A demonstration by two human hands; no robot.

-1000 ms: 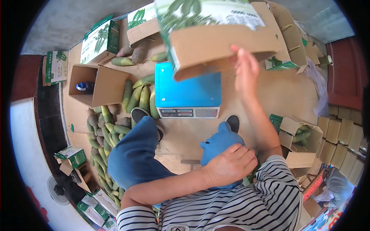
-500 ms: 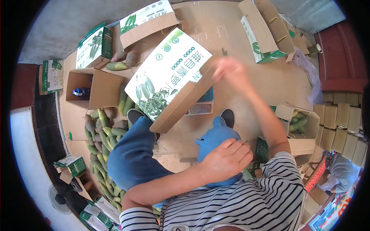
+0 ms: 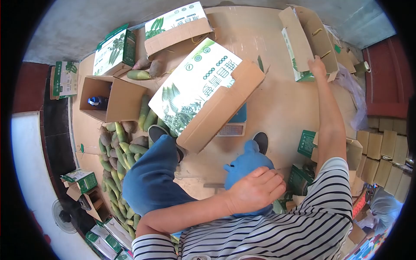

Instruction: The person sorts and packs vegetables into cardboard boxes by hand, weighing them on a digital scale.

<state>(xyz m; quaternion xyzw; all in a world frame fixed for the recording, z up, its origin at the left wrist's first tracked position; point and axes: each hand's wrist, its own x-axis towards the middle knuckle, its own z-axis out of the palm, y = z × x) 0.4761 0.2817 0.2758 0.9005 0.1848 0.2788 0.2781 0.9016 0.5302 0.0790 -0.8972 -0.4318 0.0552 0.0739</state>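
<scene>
My right hand (image 3: 317, 68) is stretched out to an open cardboard box (image 3: 302, 38) at the upper right, its fingers closed at the box's near edge beside a yellow cord handle. My left hand (image 3: 258, 188) lies over my blue-trousered knee (image 3: 250, 162), fingers curled, with nothing visible in it. Between my feet and the back wall, a white printed carton (image 3: 193, 93) with a brown cardboard flap stands tilted. Beneath it a blue-and-brown box (image 3: 232, 129) partly shows. Its contents are hidden.
Green radishes (image 3: 113, 184) are heaped at my left. Another open box (image 3: 125, 102) holds a blue-capped bottle (image 3: 98, 102). Printed cartons (image 3: 115, 51) line the back wall. Plastic film (image 3: 353, 93) lies at the right, near stacked cardboard (image 3: 381, 143). Another person (image 3: 385, 208) is at far right.
My right hand has moved up and right, from beside the white carton to the open box. The left hand stays on my knee. The whole view has shifted slightly.
</scene>
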